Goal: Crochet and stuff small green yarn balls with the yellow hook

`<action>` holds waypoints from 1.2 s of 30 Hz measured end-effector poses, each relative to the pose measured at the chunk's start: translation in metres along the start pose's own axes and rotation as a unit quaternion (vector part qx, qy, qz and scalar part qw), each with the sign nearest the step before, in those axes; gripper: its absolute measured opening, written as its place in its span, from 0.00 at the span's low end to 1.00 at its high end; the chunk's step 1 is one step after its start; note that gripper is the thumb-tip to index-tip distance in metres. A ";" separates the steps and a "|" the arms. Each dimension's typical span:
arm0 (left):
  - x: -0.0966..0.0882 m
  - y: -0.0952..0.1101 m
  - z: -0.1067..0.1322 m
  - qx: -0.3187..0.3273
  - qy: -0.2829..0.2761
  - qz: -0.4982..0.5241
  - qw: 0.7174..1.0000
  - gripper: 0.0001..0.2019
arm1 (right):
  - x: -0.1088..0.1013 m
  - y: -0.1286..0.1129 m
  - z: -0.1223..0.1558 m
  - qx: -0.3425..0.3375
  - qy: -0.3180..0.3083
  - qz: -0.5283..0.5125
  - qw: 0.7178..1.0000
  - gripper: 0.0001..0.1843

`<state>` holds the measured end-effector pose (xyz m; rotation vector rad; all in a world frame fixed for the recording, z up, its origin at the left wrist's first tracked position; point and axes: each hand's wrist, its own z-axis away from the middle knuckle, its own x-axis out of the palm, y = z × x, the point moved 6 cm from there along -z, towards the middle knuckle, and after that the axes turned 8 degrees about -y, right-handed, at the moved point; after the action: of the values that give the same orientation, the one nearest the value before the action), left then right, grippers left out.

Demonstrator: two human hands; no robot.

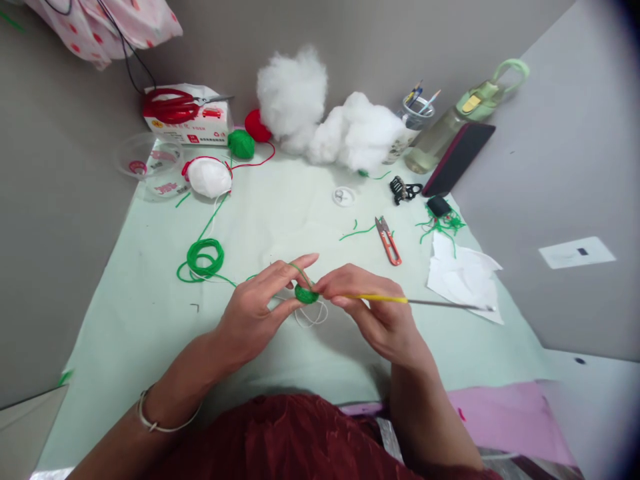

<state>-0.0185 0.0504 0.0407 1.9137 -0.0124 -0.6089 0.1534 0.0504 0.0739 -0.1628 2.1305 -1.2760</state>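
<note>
My left hand (257, 307) pinches a small green crochet piece (307, 294) between thumb and fingers, with green yarn running over the raised index finger. In my right hand (375, 307) is a crochet hook (375, 298) with a yellow grip and a long metal shaft pointing right. Its working tip is at the green piece, hidden by my fingers. A loop of thin white yarn (313, 323) hangs below the piece. The green yarn leads left to a loose coil (205, 259) on the table.
Behind stand a white yarn ball (210, 177), green ball (241, 144), red ball (257, 125), white stuffing (350, 130) and red scissors (173, 105) on a box. To the right lie orange snips (388, 241), a hair clip (404, 191), a leaning phone (460, 159), a bottle (450, 120) and white paper (463, 277).
</note>
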 end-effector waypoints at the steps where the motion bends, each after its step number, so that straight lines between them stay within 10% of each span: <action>1: 0.000 0.000 0.000 -0.003 0.008 -0.004 1.000 0.29 | 0.000 0.000 0.000 -0.004 -0.004 0.011 1.000 0.11; 9: 0.007 0.003 0.001 0.006 -0.022 0.059 0.998 0.26 | -0.009 0.012 0.001 -0.003 -0.046 -0.134 0.990 0.10; 20: 0.008 -0.008 0.005 -0.159 0.079 0.249 0.952 0.31 | 0.013 -0.011 0.013 -0.100 0.125 0.175 0.972 0.21; 28: 0.006 -0.007 0.007 -0.114 0.071 0.202 0.970 0.16 | 0.009 0.017 0.006 0.012 0.190 -0.182 0.965 0.10; 36: 0.002 0.001 0.004 -0.041 0.058 0.121 0.990 0.26 | 0.011 0.032 0.005 0.049 0.170 -0.331 0.927 0.08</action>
<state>-0.0189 0.0460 0.0393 1.8294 -0.1423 -0.3294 0.1542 0.0591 0.0409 -0.7142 2.3912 -1.9019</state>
